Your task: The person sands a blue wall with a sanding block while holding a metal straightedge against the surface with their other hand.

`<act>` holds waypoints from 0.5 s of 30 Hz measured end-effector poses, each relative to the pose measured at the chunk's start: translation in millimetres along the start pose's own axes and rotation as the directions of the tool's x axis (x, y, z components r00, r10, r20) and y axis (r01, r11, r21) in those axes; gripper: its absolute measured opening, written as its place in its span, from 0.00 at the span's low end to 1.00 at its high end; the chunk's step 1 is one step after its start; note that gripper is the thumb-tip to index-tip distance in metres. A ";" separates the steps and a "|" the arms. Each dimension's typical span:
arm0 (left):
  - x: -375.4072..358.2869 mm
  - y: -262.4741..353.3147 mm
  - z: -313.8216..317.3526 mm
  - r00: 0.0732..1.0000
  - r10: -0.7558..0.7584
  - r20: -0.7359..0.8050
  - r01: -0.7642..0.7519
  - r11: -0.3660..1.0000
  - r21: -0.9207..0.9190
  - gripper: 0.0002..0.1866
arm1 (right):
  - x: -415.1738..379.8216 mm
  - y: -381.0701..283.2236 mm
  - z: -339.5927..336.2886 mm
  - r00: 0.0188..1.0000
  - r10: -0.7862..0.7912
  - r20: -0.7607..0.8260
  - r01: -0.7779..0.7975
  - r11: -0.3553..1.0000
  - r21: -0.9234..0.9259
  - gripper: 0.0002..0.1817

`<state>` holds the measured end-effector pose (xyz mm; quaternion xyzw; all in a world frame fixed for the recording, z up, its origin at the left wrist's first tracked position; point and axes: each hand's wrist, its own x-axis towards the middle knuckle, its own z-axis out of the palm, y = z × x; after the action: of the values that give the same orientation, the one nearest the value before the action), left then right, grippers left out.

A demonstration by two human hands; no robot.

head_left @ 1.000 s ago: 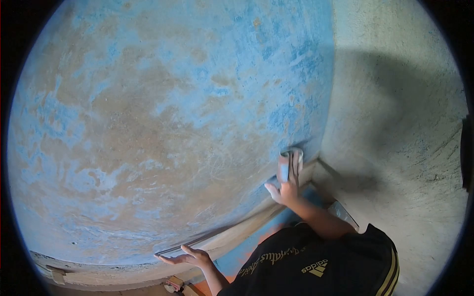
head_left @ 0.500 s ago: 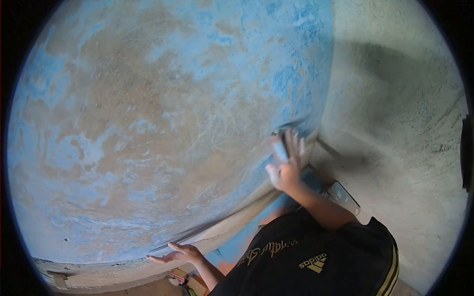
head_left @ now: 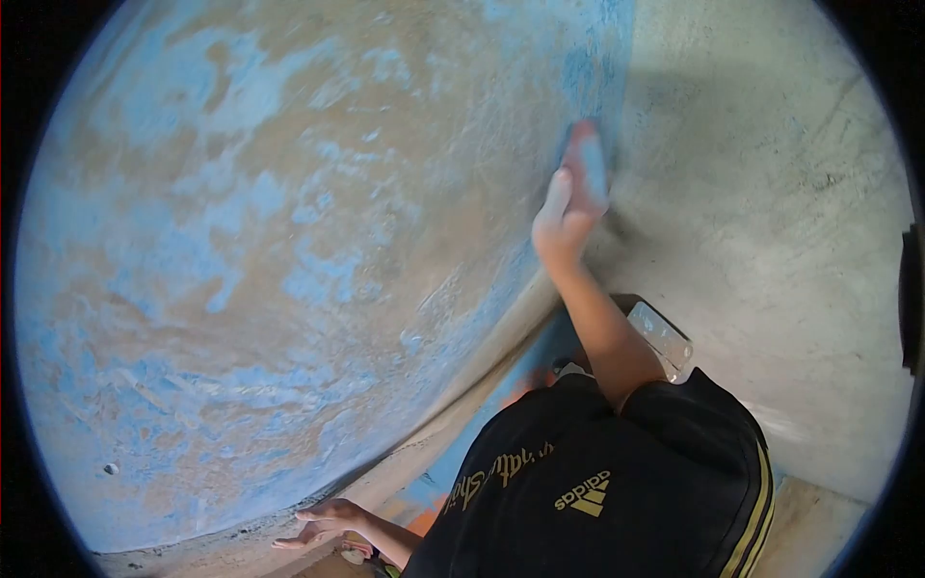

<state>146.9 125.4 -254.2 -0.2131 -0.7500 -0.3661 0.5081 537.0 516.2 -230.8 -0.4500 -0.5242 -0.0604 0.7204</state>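
Observation:
My right hand is raised against the blue-and-brown patchy wall, close to the corner. Its fingers are closed around a small flat block with pale blue and reddish patches, blurred by motion and pressed at the wall surface. Below, at the lower left, my left hand is held out with its fingers apart, nothing in it, near the foot of the wall.
A pale grey-green wall meets the blue one at the right. A box-like thing with a glossy top stands low by the corner, beside my right forearm. A ledge runs along the wall's base. Small items lie below my left hand.
My right hand has moved up along the corner with the block. My left hand has shifted slightly down, fingers still apart. The view has shifted a little.

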 end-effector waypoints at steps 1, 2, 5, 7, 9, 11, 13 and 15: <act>0.5 -1.7 2.0 1.000 0.013 0.010 -0.013 0.999 -0.034 0.38 | 7.9 1.9 4.4 0.997 0.072 -0.029 -0.071 0.997 0.038 0.25; 1.0 -3.3 4.0 0.999 0.026 0.019 -0.024 0.997 -0.069 0.37 | 17.0 -0.8 5.3 0.991 0.128 -0.044 -0.128 0.992 0.007 0.26; -3.3 -12.9 11.0 0.999 0.030 0.020 -0.030 0.999 -0.014 0.37 | 12.3 -18.3 2.4 1.000 0.021 -0.013 -0.022 0.992 -0.126 0.28; -6.0 -2.5 15.8 1.000 -0.006 -0.012 0.005 0.999 -0.049 0.38 | -0.8 -41.4 -0.1 0.998 -0.037 0.058 0.045 0.990 -0.136 0.29; -12.3 -5.6 21.1 1.000 -0.011 -0.021 0.010 0.998 -0.065 0.38 | -10.3 -62.8 -1.0 0.990 -0.007 0.141 0.015 0.998 -0.058 0.30; -18.9 -11.2 25.0 1.000 -0.010 -0.019 0.009 0.997 -0.081 0.38 | 4.4 -48.4 1.1 0.975 0.194 0.109 -0.197 0.980 0.016 0.31; -25.7 -17.4 27.3 1.000 -0.006 -0.012 0.005 0.996 -0.093 0.38 | 2.7 -45.1 -3.2 0.959 0.261 0.109 -0.267 0.963 0.043 0.32; -28.5 -20.0 29.4 1.000 -0.009 -0.011 0.008 0.994 -0.111 0.39 | -13.5 -71.9 -10.2 0.973 0.192 0.131 -0.197 0.980 0.027 0.32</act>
<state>126.4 136.6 -293.4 -0.2357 -0.7264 -0.4106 0.4981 498.0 461.5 -200.1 -0.4880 -0.5237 0.0500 0.6965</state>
